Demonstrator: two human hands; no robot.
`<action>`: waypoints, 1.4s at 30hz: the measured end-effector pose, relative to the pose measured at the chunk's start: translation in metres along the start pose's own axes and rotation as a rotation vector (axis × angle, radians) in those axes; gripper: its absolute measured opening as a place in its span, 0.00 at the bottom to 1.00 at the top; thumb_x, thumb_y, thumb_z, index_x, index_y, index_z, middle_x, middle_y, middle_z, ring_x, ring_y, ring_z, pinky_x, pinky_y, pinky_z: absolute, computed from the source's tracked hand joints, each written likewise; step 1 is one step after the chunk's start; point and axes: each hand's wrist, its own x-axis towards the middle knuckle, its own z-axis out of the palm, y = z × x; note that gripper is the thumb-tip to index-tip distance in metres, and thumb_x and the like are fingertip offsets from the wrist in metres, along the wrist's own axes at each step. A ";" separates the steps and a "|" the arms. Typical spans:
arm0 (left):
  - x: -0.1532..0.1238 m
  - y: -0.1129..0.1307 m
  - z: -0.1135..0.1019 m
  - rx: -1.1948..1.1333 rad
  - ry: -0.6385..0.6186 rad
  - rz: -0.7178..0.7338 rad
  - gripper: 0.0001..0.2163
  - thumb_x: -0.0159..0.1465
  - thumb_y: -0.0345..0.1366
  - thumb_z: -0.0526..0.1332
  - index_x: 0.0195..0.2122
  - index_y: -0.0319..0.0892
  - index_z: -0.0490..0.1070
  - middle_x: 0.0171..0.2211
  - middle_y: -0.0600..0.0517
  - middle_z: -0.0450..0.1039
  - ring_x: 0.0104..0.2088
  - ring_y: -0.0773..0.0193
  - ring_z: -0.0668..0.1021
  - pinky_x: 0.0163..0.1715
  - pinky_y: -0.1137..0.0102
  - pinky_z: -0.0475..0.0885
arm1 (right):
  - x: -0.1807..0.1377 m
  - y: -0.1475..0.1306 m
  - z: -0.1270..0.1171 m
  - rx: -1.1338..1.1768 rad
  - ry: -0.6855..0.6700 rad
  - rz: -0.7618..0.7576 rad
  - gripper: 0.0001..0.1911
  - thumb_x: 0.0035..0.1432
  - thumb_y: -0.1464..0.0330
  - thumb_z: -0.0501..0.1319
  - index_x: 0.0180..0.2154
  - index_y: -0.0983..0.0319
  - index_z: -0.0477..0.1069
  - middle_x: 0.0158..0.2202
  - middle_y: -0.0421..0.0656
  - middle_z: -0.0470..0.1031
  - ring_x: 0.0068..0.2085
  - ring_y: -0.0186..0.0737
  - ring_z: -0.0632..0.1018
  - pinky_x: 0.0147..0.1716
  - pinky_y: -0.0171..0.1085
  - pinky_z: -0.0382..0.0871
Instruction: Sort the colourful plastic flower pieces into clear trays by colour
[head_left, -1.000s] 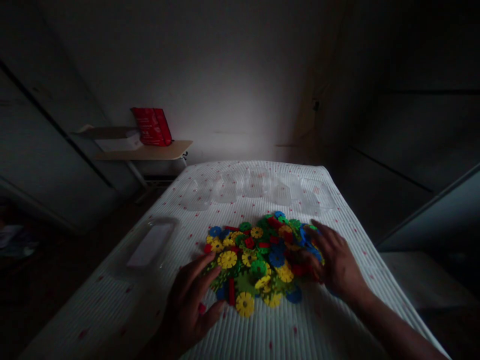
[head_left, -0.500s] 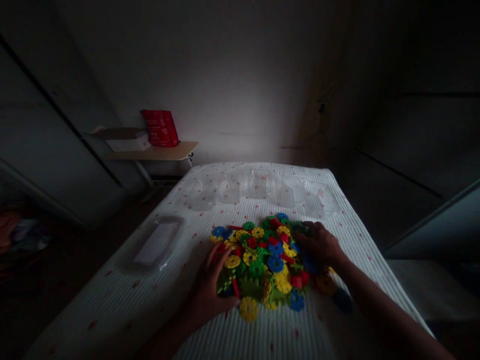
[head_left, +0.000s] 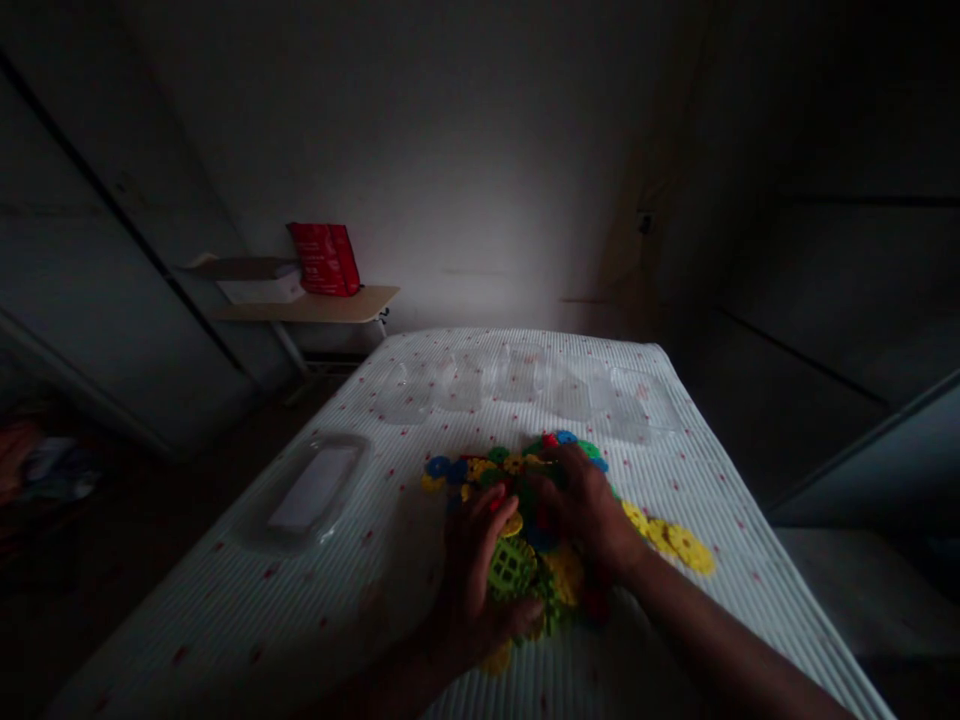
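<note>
A heap of small plastic gear-shaped discs [head_left: 517, 478] in yellow, blue, red and green lies on a white ribbed cloth with red specks [head_left: 390, 600]. My left hand [head_left: 476, 570] lies on the near left of the heap, fingers laid over the pieces, beside a green lattice piece [head_left: 512, 566]. My right hand [head_left: 581, 505] rests palm down on the middle of the heap, fingers spread toward the far side. Neither hand plainly grips a piece. A few yellow discs [head_left: 671, 538] lie apart to the right.
Several clear plastic cups or tubs [head_left: 517, 385] stand in a row at the far edge. A clear flat tray [head_left: 311, 490] sits at the left. A side shelf [head_left: 300, 305] with a red packet [head_left: 324, 258] is by the wall. The room is dim.
Both hands have moved inward over the heap, pressing it into a tighter pile. Some yellow discs now lie exposed at the right where my right hand was.
</note>
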 end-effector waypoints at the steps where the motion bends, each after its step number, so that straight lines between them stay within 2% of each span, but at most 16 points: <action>1: 0.002 0.003 0.000 -0.022 0.019 0.017 0.35 0.59 0.60 0.47 0.62 0.44 0.49 0.61 0.41 0.51 0.61 0.46 0.57 0.57 0.51 0.57 | -0.004 -0.009 0.003 -0.009 -0.013 -0.061 0.14 0.57 0.64 0.56 0.44 0.62 0.68 0.44 0.50 0.71 0.45 0.45 0.73 0.45 0.43 0.68; 4: 0.006 0.006 -0.006 -0.096 0.119 0.045 0.30 0.63 0.55 0.42 0.62 0.43 0.50 0.60 0.41 0.53 0.60 0.47 0.59 0.57 0.52 0.58 | -0.016 -0.025 0.000 -0.014 -0.028 -0.208 0.14 0.60 0.67 0.52 0.47 0.60 0.67 0.44 0.48 0.72 0.46 0.42 0.74 0.46 0.41 0.69; 7: 0.014 -0.006 -0.018 -0.062 0.229 0.038 0.23 0.66 0.45 0.44 0.60 0.44 0.53 0.59 0.42 0.57 0.59 0.51 0.61 0.56 0.54 0.61 | -0.031 -0.009 -0.019 -0.056 0.024 -0.251 0.14 0.62 0.67 0.50 0.47 0.60 0.67 0.45 0.49 0.72 0.47 0.41 0.74 0.46 0.40 0.70; 10: 0.025 -0.036 -0.030 0.088 0.281 -0.027 0.20 0.65 0.40 0.47 0.58 0.44 0.57 0.57 0.44 0.59 0.58 0.54 0.62 0.56 0.56 0.60 | -0.054 0.041 -0.046 -0.164 0.091 -0.216 0.15 0.62 0.63 0.50 0.49 0.59 0.66 0.46 0.48 0.72 0.47 0.42 0.74 0.46 0.41 0.71; 13: 0.035 -0.071 -0.032 0.229 0.302 -0.247 0.20 0.64 0.43 0.49 0.56 0.43 0.60 0.54 0.43 0.64 0.56 0.53 0.65 0.56 0.54 0.61 | -0.085 0.103 -0.070 -0.356 0.164 -0.089 0.21 0.60 0.58 0.52 0.53 0.57 0.63 0.54 0.49 0.66 0.55 0.50 0.68 0.52 0.50 0.66; 15: 0.039 -0.088 -0.027 0.259 0.267 -0.360 0.19 0.64 0.44 0.49 0.53 0.42 0.63 0.50 0.43 0.68 0.53 0.54 0.68 0.54 0.54 0.63 | -0.104 0.134 -0.075 -0.422 0.242 0.045 0.24 0.60 0.55 0.50 0.54 0.57 0.62 0.57 0.51 0.63 0.57 0.56 0.65 0.53 0.57 0.63; 17: 0.042 -0.095 -0.018 0.258 0.221 -0.385 0.18 0.63 0.45 0.50 0.50 0.41 0.66 0.48 0.44 0.70 0.52 0.54 0.70 0.54 0.55 0.63 | -0.114 0.145 -0.069 -0.387 0.258 0.106 0.25 0.59 0.53 0.49 0.54 0.56 0.62 0.55 0.50 0.65 0.57 0.57 0.65 0.54 0.60 0.61; 19: 0.044 -0.093 -0.010 0.214 0.189 -0.354 0.18 0.63 0.45 0.50 0.47 0.41 0.69 0.47 0.44 0.72 0.50 0.55 0.71 0.54 0.56 0.64 | -0.114 0.137 -0.055 -0.271 0.230 0.144 0.26 0.59 0.52 0.50 0.56 0.55 0.59 0.57 0.48 0.64 0.57 0.53 0.65 0.55 0.56 0.62; 21: 0.048 -0.085 -0.004 0.117 0.179 -0.346 0.18 0.63 0.45 0.50 0.44 0.41 0.70 0.45 0.44 0.73 0.48 0.57 0.73 0.52 0.59 0.65 | -0.105 0.116 -0.038 -0.117 0.196 0.196 0.28 0.60 0.53 0.50 0.58 0.56 0.56 0.58 0.48 0.63 0.58 0.50 0.65 0.56 0.52 0.62; 26: 0.060 -0.060 -0.004 -0.241 0.280 -0.502 0.17 0.62 0.45 0.49 0.36 0.41 0.73 0.37 0.48 0.76 0.42 0.59 0.76 0.45 0.66 0.70 | -0.076 0.066 -0.014 0.278 0.202 0.222 0.27 0.62 0.52 0.46 0.55 0.61 0.59 0.53 0.50 0.69 0.54 0.46 0.70 0.49 0.41 0.69; 30: 0.067 -0.048 0.000 -0.413 0.364 -0.586 0.15 0.61 0.45 0.52 0.33 0.40 0.73 0.35 0.48 0.77 0.39 0.60 0.77 0.43 0.67 0.71 | -0.066 0.044 -0.009 0.334 0.193 0.194 0.25 0.61 0.52 0.48 0.52 0.60 0.64 0.52 0.48 0.71 0.53 0.47 0.70 0.50 0.41 0.68; 34: 0.066 -0.044 0.010 -0.403 0.367 -0.582 0.14 0.60 0.44 0.55 0.37 0.40 0.72 0.37 0.47 0.76 0.40 0.59 0.76 0.45 0.65 0.69 | -0.059 0.026 0.001 0.273 0.099 0.056 0.24 0.61 0.56 0.49 0.55 0.59 0.62 0.55 0.47 0.68 0.56 0.46 0.68 0.54 0.45 0.64; 37: 0.065 -0.041 0.011 -0.322 0.336 -0.477 0.11 0.60 0.41 0.56 0.38 0.41 0.72 0.39 0.47 0.75 0.43 0.58 0.75 0.48 0.63 0.67 | -0.054 0.006 0.007 0.200 -0.026 -0.074 0.23 0.62 0.59 0.51 0.57 0.59 0.59 0.54 0.47 0.68 0.54 0.44 0.69 0.53 0.44 0.65; 40: 0.065 -0.034 0.004 -0.354 0.202 -0.314 0.12 0.59 0.40 0.58 0.42 0.43 0.72 0.44 0.47 0.73 0.48 0.58 0.73 0.53 0.63 0.64 | -0.048 -0.011 0.006 0.163 -0.172 -0.286 0.22 0.61 0.62 0.52 0.56 0.59 0.61 0.54 0.47 0.68 0.53 0.42 0.70 0.52 0.41 0.65; 42: 0.067 -0.031 -0.003 -0.432 0.093 -0.253 0.13 0.60 0.40 0.57 0.45 0.43 0.71 0.48 0.47 0.72 0.51 0.59 0.72 0.54 0.64 0.63 | -0.038 -0.012 -0.001 0.131 -0.153 -0.356 0.20 0.61 0.62 0.52 0.54 0.59 0.64 0.52 0.47 0.70 0.51 0.42 0.72 0.50 0.39 0.67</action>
